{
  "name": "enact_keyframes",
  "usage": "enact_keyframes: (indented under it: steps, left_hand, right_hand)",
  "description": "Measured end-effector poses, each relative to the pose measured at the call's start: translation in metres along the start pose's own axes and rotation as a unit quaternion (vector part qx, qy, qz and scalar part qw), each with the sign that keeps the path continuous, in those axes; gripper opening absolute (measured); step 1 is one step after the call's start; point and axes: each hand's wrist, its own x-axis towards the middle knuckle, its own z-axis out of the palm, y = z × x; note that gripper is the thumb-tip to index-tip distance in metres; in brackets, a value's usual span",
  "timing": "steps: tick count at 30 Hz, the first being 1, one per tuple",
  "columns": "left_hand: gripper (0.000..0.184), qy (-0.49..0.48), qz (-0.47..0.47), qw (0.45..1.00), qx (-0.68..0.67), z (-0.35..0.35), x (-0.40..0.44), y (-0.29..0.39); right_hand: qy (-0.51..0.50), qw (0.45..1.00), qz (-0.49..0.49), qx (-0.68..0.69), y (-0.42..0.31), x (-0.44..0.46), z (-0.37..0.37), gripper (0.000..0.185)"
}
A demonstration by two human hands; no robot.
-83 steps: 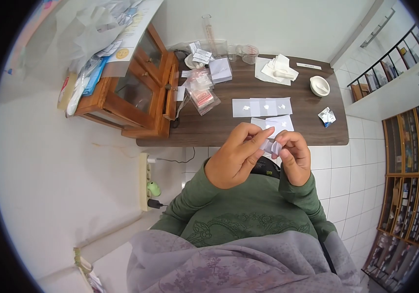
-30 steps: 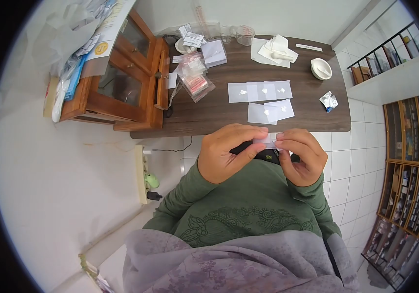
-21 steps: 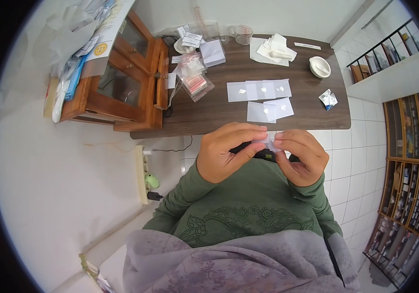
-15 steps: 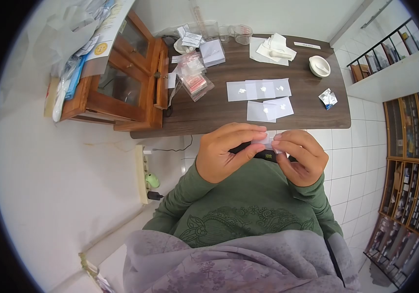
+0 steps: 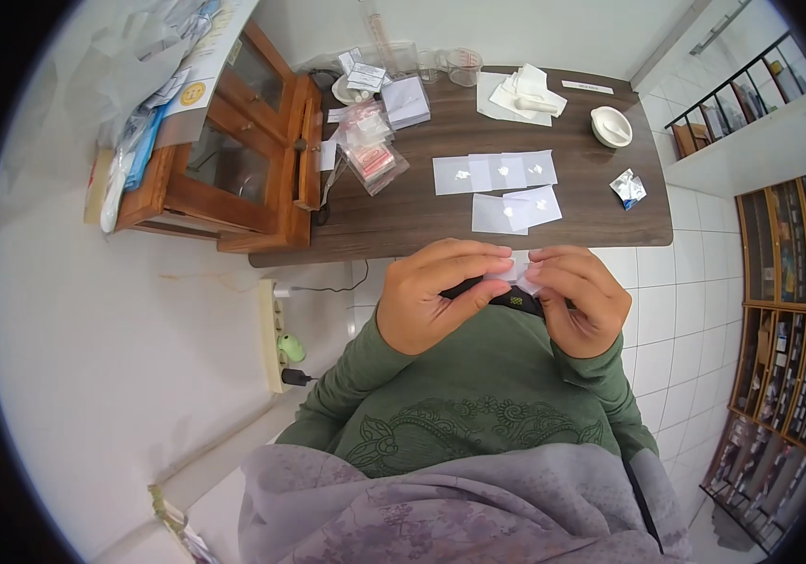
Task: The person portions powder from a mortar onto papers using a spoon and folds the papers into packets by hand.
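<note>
A small folded piece of white paper [image 5: 519, 267] is pinched between my two hands in front of my body, just off the table's near edge. My left hand [image 5: 429, 293] grips its left end between thumb and fingers. On the opposite end, the fingers of my right hand [image 5: 585, 299] are closed, and they partly cover the paper. Beyond my hands, several white paper squares [image 5: 487, 214] lie overlapping in two rows on the table. Each bears a little heap of white powder [image 5: 504, 172].
The brown table [image 5: 393, 221] carries a white mortar [image 5: 611, 128], a crumpled foil packet [image 5: 627, 189], white cloths or tissues [image 5: 521, 94], a paper stack [image 5: 406, 101], plastic bags [image 5: 375, 164] and a measuring cup [image 5: 464, 66]. A wooden cabinet [image 5: 234, 150] stands at left.
My right fingers have shifted slightly upward on the paper, and more of it shows between my hands. My left hand stays nearly still. The view has shifted slightly.
</note>
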Motion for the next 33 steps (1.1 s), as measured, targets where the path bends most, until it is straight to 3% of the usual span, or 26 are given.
enact_keyframes:
  steps: [3,33]
  left_hand:
    - [0.018,-0.011,-0.031,0.999,-0.017,-0.0004,-0.0009,0.0025]
    - [0.019,-0.007,-0.002,1.0,-0.006,-0.0016,0.0038,-0.0032]
  right_hand:
    - [0.008,1.0,-0.009,0.009,0.0019,-0.0017,-0.0008,0.027]
    - [0.013,1.0,-0.011,0.004,0.0054,0.0028,0.0031,0.025]
